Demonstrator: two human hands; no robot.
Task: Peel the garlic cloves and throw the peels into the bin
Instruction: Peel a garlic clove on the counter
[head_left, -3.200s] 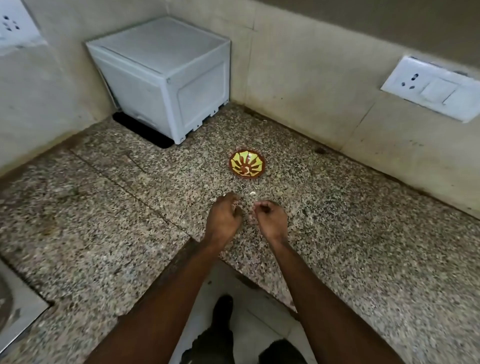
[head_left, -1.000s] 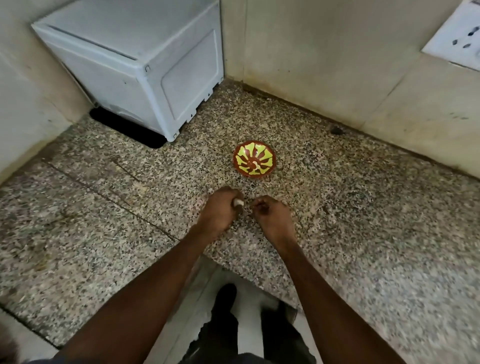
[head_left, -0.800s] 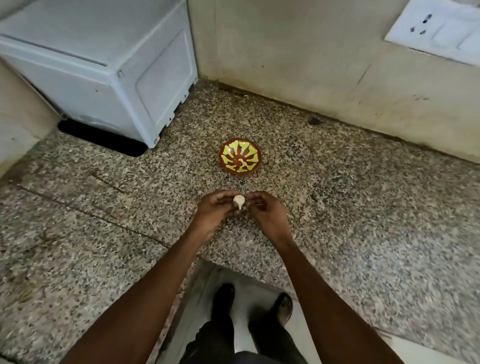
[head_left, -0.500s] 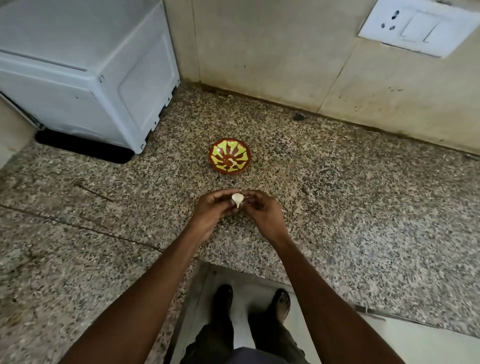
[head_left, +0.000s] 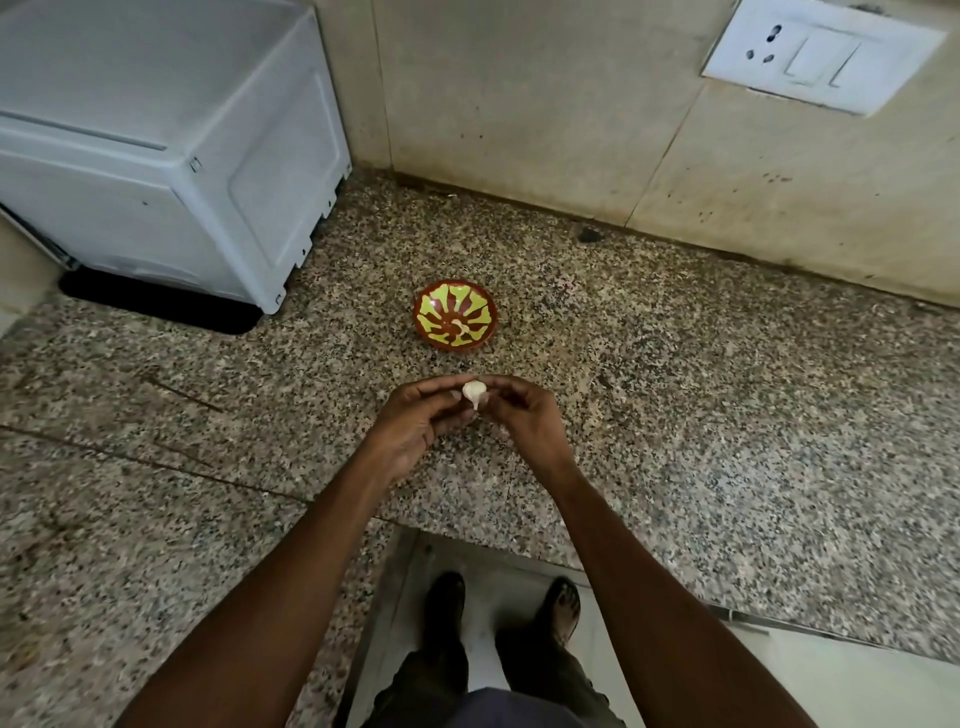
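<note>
One clove (head_left: 459, 327) in bowl (head_left: 434, 301), fingers (head_left: 451, 385) pinching garlic (head_left: 474, 391)

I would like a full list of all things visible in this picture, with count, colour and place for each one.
garlic clove: one, whitish, pinched between both hands above the counter
bowl: one, brown with yellow-green pattern, on the counter behind the hands; a small pale piece inside
counter: one, speckled granite
appliance: one, white box, back left corner
switch plate: one, white, on the wall, upper right
left hand: one, pinches the clove
right hand: one, pinches the clove
feet: two, on the floor below
</note>
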